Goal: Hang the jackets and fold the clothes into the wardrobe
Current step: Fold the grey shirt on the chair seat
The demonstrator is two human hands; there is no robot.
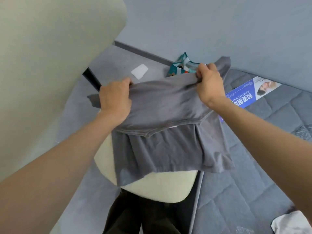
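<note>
A pale cream panel filled the upper left of the view. The grey quilted mattress occupied the right side and ran back to the blue wall. A cream cushioned seat stood beside the mattress edge, directly below the hands.

The grey shirt was held in the air above the seat, clear of the mattress. It was doubled over along its top edge, with the ribbed neckline facing the camera and the lower layers hanging down over the seat.

The left hand grasped the left end of the top fold, fingers curled around the fabric. The right hand pinched the right end of the same fold (one sleeve projected beyond it).

A blue printed leaflet lay on the mattress, just beyond the right wrist. A teal patterned bag stood behind the shirt, near the wall. A crumpled white cloth lay at the lower right corner. A small white sheet lay on the grey surface, left of the bag.
</note>
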